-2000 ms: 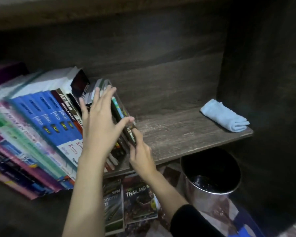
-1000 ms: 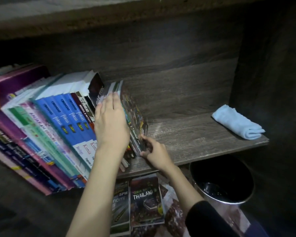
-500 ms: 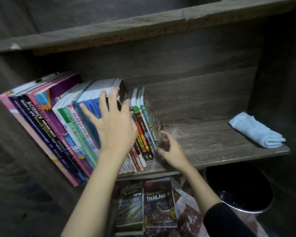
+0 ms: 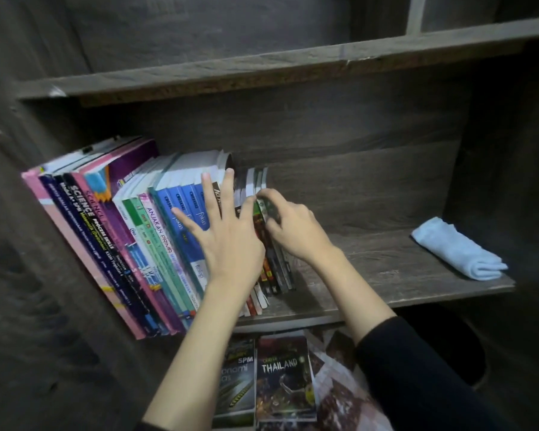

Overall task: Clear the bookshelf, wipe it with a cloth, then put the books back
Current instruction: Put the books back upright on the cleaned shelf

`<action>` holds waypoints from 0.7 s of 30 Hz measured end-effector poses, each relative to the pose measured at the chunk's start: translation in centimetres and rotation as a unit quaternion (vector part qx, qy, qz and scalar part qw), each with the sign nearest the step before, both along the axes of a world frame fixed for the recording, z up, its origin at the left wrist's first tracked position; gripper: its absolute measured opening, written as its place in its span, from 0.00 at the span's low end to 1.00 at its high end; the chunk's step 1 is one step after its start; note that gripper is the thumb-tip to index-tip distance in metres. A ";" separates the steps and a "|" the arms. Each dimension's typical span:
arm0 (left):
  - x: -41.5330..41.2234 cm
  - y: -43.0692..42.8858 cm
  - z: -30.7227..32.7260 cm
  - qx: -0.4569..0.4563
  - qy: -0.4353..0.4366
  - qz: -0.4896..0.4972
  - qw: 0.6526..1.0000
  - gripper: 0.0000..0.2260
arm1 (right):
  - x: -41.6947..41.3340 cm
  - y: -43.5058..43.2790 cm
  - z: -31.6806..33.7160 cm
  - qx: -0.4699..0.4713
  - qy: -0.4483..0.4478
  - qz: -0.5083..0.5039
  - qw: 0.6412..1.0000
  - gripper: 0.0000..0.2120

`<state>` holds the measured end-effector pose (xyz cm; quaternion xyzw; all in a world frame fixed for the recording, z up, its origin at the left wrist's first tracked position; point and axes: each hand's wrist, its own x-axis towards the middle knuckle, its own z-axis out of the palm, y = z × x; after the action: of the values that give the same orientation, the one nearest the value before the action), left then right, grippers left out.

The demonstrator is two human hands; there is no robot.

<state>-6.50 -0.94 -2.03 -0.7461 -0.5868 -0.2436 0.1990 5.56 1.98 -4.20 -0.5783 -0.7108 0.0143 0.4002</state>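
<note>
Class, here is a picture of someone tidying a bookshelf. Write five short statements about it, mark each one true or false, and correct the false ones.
1. The blue cloth lies folded at the right end of the shelf. True.
2. The left hand lies flat on the book spines with its fingers spread. True.
3. The right hand holds the cloth. False: it grips the thin books at the right end of the row, and the cloth lies apart from it.
4. The shelf has no books on it. False: a row of books stands on its left part.
5. The Thailand book stands in the row. False: it lies flat below the shelf.
</note>
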 end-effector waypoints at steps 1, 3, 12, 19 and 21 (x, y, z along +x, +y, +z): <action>-0.1 -0.1 -0.5 0.010 -0.028 -0.015 0.999 0.26 | 0.1 0.1 0.1 -0.005 0.001 -0.002 1.000 0.22; -0.4 -0.7 -1.7 0.048 -0.109 -0.047 0.992 0.23 | 0.3 0.4 0.4 -0.013 -0.005 -0.004 1.000 0.20; 1.1 -1.8 -3.9 0.083 -0.323 -0.145 0.932 0.05 | 0.6 0.3 0.5 0.006 0.019 -0.011 1.000 0.15; 0.7 -2.4 -2.3 0.111 -0.397 -0.134 0.901 0.03 | 0.6 0.3 0.0 -0.004 0.033 -0.017 0.999 0.15; 0.7 -3.0 -1.8 0.160 -0.406 -0.124 0.891 0.05 | 0.7 0.4 -0.1 -0.005 0.042 -0.020 0.999 0.15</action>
<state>-5.77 -3.98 -3.84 -0.6069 -0.4719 -0.6389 0.0281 6.29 2.36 -4.26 -0.5934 -0.6815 0.0337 0.4269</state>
